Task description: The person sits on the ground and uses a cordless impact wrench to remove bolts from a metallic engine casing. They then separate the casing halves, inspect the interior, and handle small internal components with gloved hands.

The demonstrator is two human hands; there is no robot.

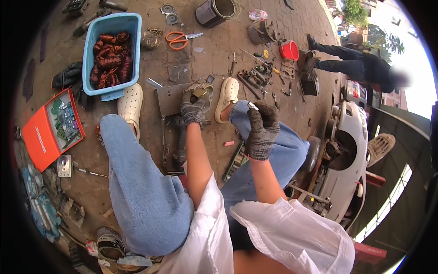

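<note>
My left hand (190, 109), in a grey knit glove, is closed around a small brass-coloured block (199, 92). The block is over a worn metal stand (169, 99) on the ground between my feet, at a round metal part (207, 87). My right hand (263, 130), gloved alike, is raised above my right knee. Its thumb and fingers pinch a small silvery metal piece (252, 106), too small to name. Below my left wrist, a dark power tool or handle (180, 144) lies partly hidden by the forearm.
A blue tub (86, 55) of copper wire coils stands front left, orange-handled scissors (178, 40) beside it. An orange box (39, 137) holds circuit boards. Loose tools (255, 82) lie ahead right, near a red bucket (289, 50). A person (356, 59) stands beyond; a white car (342, 169) is at right.
</note>
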